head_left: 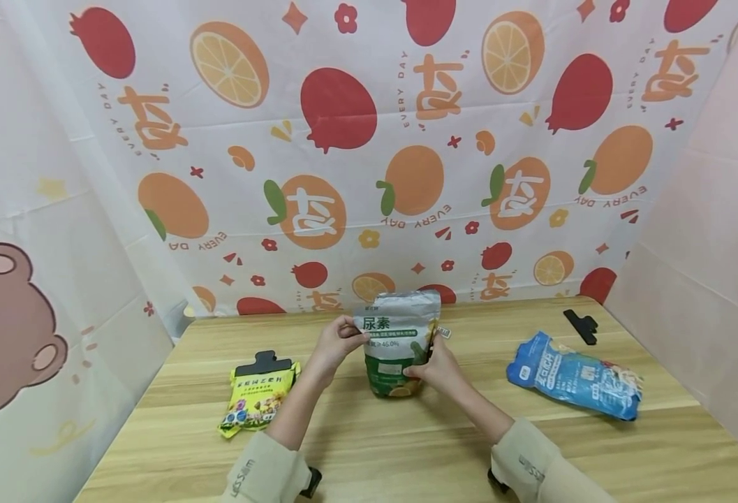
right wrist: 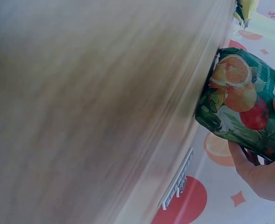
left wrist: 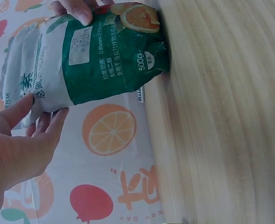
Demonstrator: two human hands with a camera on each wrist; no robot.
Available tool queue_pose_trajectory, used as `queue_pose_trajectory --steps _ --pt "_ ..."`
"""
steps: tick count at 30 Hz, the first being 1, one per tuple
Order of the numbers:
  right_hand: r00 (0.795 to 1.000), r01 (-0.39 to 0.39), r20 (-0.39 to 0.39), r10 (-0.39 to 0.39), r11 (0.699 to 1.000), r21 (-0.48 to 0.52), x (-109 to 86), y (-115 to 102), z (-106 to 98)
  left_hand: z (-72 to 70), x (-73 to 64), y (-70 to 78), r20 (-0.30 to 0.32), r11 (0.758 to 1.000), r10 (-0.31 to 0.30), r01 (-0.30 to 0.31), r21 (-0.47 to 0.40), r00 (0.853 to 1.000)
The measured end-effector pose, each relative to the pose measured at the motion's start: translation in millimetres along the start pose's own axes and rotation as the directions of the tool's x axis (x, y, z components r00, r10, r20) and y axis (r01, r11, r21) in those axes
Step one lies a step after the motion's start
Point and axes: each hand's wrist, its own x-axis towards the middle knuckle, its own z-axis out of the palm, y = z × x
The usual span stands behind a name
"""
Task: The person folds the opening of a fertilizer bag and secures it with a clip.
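A green and white stand-up pouch point(head_left: 394, 349) with printed fruit is held upright between both hands, its base right at the tabletop. My left hand point(head_left: 337, 346) pinches its upper left edge, thumb on the front and fingers behind, as the left wrist view shows. Lower down, my right hand point(head_left: 436, 367) grips the right side with the thumb across the front. In the right wrist view, oranges and a tomato show on the pouch's lower front point(right wrist: 244, 95). A small barcoded piece point(head_left: 444, 332) shows just behind the pouch, mostly hidden in the head view.
On the left of the wooden table point(head_left: 174, 419) lies a yellow bag point(head_left: 252, 402) with a black clip point(head_left: 264, 363) across its top. A blue bag point(head_left: 576, 377) lies at the right, with a loose black clip point(head_left: 581, 326) behind it. A fruit-print curtain point(head_left: 369, 230) hangs along the back.
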Motion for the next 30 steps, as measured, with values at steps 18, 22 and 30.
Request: queue_pose_trajectory --steps 18,22,30 --pt "0.993 0.097 0.046 -0.110 0.969 0.229 -5.2 -19.4 -33.0 -9.8 -13.5 -0.5 0.116 0.994 0.056 -0.066 0.083 0.992" --pt "0.981 0.161 0.058 -0.185 0.946 0.282 -4.7 -20.6 -38.1 -11.0 -14.3 -2.8 0.143 0.992 0.062 -0.077 0.099 0.988" --pt "0.969 0.240 -0.031 -0.244 0.912 0.334 -2.9 -21.2 -40.9 -7.7 -14.9 0.5 0.111 0.987 0.090 -0.103 0.121 0.990"
